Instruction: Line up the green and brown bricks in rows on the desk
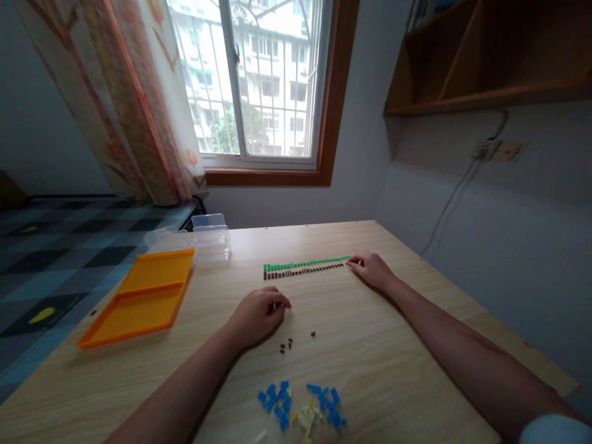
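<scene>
My right hand (369, 269) is at the far right end of two long rows of small pieces, its thumb and fingertips pinched on a tiny brown brick (348, 264). The green row (308, 263) lies behind the brown row (305, 271), both running left to right and set close together. My left hand (261, 314) rests on the table nearer to me, its fingers curled; what they hold, if anything, is hidden. Just in front of it lie several loose brown bricks (290, 343), with another brown brick (313, 333) apart to the right.
Blue pieces (277, 401) lie in loose clusters at the table's (393, 370) near side, among cream and yellow pieces (308, 418). An orange tray (148, 308) with two compartments sits at the left, clear plastic boxes (211, 240) behind it. A wall shelf (485, 92) hangs upper right.
</scene>
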`<state>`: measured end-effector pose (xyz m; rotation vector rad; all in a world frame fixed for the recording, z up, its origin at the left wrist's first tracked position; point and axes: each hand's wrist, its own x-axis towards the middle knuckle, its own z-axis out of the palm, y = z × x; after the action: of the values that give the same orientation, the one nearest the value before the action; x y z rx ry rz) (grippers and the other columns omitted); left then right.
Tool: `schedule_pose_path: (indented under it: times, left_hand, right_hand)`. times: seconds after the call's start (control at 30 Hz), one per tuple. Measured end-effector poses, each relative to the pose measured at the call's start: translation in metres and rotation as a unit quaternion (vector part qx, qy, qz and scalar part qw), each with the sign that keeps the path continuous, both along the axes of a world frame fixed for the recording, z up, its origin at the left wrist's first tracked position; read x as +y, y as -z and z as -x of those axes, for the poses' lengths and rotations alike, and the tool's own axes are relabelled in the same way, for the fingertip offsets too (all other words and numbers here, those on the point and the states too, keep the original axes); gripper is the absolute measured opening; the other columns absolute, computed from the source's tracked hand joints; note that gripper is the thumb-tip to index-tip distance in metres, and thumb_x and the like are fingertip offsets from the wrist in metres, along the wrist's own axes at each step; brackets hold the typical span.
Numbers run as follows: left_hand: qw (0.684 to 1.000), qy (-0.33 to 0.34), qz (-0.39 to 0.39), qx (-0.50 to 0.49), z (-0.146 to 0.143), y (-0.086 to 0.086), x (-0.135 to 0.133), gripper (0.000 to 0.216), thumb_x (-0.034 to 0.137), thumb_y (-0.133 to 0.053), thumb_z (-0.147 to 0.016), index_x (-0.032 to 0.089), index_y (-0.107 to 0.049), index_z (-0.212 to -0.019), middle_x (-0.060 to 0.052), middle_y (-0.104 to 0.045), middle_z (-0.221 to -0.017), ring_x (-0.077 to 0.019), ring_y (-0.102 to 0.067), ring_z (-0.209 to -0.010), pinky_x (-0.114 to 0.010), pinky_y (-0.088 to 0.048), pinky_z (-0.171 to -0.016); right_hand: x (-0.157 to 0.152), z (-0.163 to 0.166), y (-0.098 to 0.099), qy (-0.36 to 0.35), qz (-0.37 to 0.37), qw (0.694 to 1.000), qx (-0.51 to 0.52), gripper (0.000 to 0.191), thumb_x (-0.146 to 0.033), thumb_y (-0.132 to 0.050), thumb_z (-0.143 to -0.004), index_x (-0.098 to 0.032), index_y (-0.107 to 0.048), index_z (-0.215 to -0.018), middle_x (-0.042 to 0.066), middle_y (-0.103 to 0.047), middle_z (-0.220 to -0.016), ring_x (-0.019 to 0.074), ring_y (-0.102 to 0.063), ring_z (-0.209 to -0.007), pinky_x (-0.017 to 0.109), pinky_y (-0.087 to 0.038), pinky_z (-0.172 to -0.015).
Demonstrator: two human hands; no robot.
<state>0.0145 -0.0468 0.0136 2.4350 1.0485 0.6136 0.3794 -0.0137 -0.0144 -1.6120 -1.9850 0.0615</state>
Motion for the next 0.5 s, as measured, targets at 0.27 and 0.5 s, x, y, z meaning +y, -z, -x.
schedule_pose_path:
  times: [0.27, 0.5]
  left_hand:
    - [1.000, 0.002, 0.000, -0.002, 0.0002, 0.0010, 0.0003, 0.026, 0.011, -0.053, -0.078, 0.021, -0.076, -0.085, -0.003, -0.068, -0.084, -0.0137, -0.060, -0.070, -0.024, -0.045, -0.069]
    - [1.000, 0.000, 0.001, 0.005, -0.0007, -0.0007, -0.0008, 0.027, 0.010, -0.052, -0.077, 0.020, -0.076, -0.085, -0.003, -0.068, -0.082, -0.0138, -0.060, -0.070, -0.025, -0.045, -0.068]
  right_hand:
    - [0.0061, 0.0049, 0.0073, 0.013, 0.001, 0.999, -0.031, 0.020, -0.030, -0.058, -0.090, -0.020, -0.075, -0.090, 0.005, -0.074, -0.090, 0.0185, -0.065, -0.084, 0.027, -0.047, -0.077]
    - [0.0064, 0.0040, 0.0083, 0.008, -0.007, 1.000, -0.029, 0.020, -0.029, -0.058, -0.090, -0.020, -0.075, -0.090, 0.006, -0.074, -0.093, 0.0193, -0.066, -0.088, 0.028, -0.048, -0.080]
